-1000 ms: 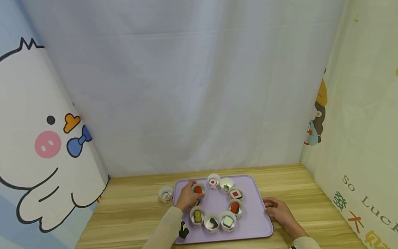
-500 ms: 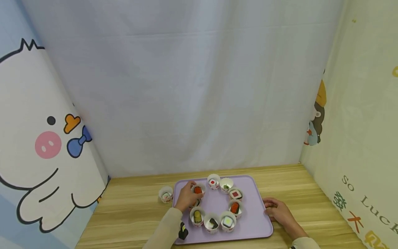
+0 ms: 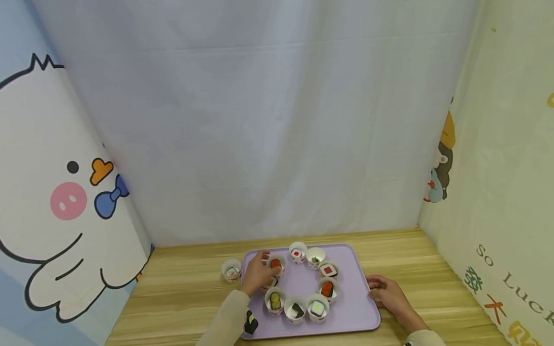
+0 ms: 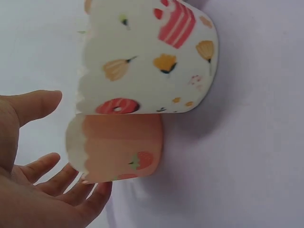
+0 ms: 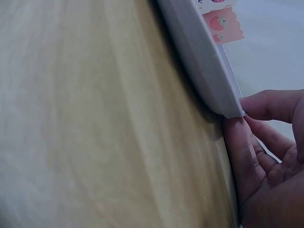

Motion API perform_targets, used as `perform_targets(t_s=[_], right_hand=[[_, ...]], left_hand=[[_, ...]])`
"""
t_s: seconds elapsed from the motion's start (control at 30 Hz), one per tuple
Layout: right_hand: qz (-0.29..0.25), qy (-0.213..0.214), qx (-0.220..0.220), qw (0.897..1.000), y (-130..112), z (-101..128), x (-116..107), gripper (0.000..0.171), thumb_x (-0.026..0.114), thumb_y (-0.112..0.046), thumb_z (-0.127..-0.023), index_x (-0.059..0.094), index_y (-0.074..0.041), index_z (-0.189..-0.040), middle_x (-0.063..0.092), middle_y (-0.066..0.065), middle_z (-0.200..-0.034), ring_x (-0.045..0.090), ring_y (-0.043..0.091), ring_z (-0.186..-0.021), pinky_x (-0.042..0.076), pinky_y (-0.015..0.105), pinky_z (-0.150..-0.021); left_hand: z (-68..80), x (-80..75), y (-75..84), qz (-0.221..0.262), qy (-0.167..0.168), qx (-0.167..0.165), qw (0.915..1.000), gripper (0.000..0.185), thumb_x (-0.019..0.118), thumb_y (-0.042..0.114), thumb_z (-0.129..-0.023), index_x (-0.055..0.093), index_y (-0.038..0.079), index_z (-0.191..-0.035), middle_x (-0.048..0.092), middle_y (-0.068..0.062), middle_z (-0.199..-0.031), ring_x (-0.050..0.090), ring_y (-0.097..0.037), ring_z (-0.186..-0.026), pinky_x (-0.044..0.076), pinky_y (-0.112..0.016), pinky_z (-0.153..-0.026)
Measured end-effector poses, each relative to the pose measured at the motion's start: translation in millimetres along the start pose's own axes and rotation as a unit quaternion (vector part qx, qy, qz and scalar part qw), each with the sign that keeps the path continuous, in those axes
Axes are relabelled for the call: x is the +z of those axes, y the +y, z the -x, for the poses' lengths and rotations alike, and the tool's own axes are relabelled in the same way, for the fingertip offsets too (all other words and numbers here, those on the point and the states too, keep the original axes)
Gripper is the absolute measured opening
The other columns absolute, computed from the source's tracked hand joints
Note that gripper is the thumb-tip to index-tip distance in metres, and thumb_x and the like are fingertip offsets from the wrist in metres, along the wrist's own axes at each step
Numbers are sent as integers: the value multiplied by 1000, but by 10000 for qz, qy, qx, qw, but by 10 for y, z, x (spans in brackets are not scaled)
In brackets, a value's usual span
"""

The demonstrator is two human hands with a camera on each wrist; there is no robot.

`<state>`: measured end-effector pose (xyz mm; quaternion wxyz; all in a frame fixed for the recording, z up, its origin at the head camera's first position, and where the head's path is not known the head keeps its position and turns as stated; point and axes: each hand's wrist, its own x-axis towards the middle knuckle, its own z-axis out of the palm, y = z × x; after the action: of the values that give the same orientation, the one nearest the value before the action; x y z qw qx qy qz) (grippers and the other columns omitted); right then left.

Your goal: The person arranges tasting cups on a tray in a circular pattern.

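On the lavender tray (image 3: pixel 350 307), several paper cups holding sushi-like pieces stand in a ring. My left hand (image 3: pixel 256 276) is at the ring's left side, fingers spread around the cup with a red-orange-topped piece (image 3: pixel 276 265). In the left wrist view, its fingertips touch or nearly touch the far side of a pink strawberry-print cup (image 4: pixel 123 147), while the thumb stands apart from it. A white patterned cup (image 4: pixel 133 61) is close beside. My right hand (image 3: pixel 387 294) pinches the tray's right edge, thumb on top and fingers beneath, as the right wrist view shows.
One more filled cup (image 3: pixel 231 270) stands on the wooden table (image 3: pixel 182 293), left of the tray. A pale curtain (image 3: pixel 277 144) closes off the back. Printed cloths hang at both sides.
My left hand has drawn slightly left, its thumb and fingers looser about the red-orange-topped cup. The cups and tray hold their places, and the right hand has stayed at the tray's edge.
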<state>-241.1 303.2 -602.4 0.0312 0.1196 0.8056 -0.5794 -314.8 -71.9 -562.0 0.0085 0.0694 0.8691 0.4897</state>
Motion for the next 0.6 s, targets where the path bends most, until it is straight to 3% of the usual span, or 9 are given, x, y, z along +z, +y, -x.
perform_targets(t_s=[0.4,0.6], right_hand=[[69,15,27,10000,-16,13,-2,54,66,6,-74,58,7,-127,62,6,-97,59,14,-81,56,32,-61],[88,-1,33,10000,-15,5,-5,53,66,6,-75,58,6,-127,62,6,-98,59,13,-80,55,32,-61]], left_hand=[[65,-347,174,317,388,376,9980,56,74,19,-86,51,4,-134,58,-20,-133,56,-39,-122,49,-52,-99],[127,-551,235,457,563,540,9959,62,75,17,-86,46,7,-140,56,-17,-136,54,-37,-126,48,-51,-102]])
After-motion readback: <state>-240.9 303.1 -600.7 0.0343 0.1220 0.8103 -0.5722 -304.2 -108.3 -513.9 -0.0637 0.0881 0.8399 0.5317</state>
